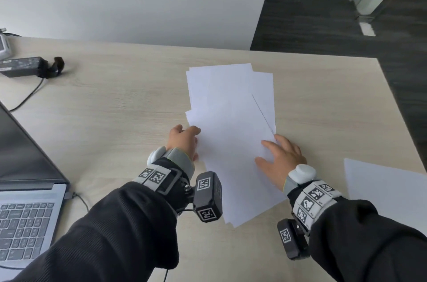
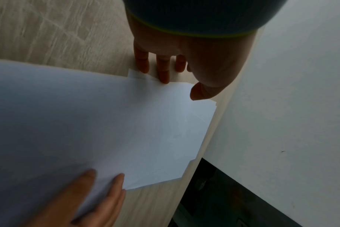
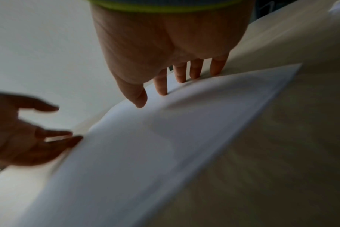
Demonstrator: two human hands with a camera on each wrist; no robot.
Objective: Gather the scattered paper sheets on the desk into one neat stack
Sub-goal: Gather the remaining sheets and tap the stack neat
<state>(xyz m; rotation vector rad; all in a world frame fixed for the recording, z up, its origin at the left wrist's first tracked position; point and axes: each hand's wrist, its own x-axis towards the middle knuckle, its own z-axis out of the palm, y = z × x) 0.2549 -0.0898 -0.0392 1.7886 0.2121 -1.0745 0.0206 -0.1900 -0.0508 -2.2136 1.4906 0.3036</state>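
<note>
Sheets of plain white paper [image 1: 231, 119] lie fanned in a loose, uneven pile on the pale wood-grain counter [image 1: 115, 101], corners sticking out. The left hand [image 1: 184, 143] presses straight fingers [image 2: 163, 73] against the pile's left edge; the right hand [image 1: 280, 156] rests flat, fingers [image 3: 161, 86] extended, on its right side. Another white sheet [image 1: 381, 191] lies apart, cut off by the right sleeve. An open grey laptop [image 1: 25, 189] is partly out of frame.

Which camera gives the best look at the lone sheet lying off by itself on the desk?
The head view. There the lone sheet lies flat at the desk's right edge, apart from the messy paper pile that both hands touch. Both wrist views are filled by the pile and fingers; neither plainly shows the separate sheet.
</note>
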